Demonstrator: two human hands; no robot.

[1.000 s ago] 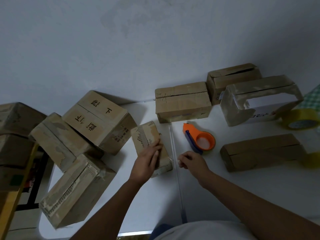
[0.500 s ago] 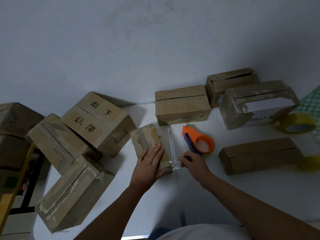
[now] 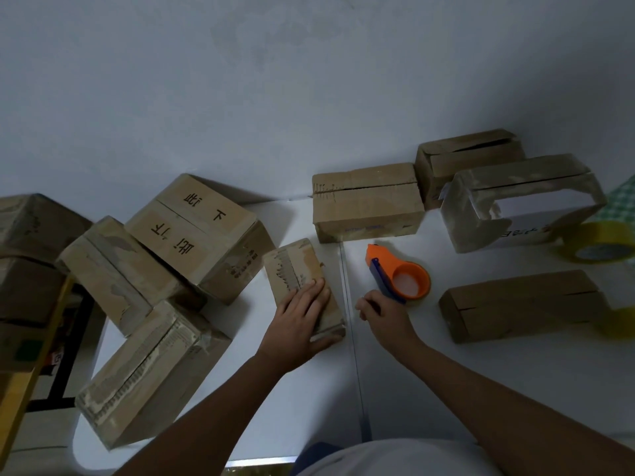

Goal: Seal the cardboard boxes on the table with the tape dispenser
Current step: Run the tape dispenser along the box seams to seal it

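A person's left hand (image 3: 302,321) lies flat, fingers straight, on a small cardboard box (image 3: 302,283) on the white table (image 3: 446,379). The right hand (image 3: 385,314), fingers curled with nothing seen in them, rests just beside the box, close to the blue handle of the orange tape dispenser (image 3: 400,278), which lies beyond it. More boxes ring the scene; a yellow tape roll (image 3: 598,242) sits at far right.

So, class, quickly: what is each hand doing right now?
Left hand: open, fingers flat, pressing on the small brown cardboard box.
Right hand: fingers curled beside the orange tape dispenser; whether it holds anything cannot be told.
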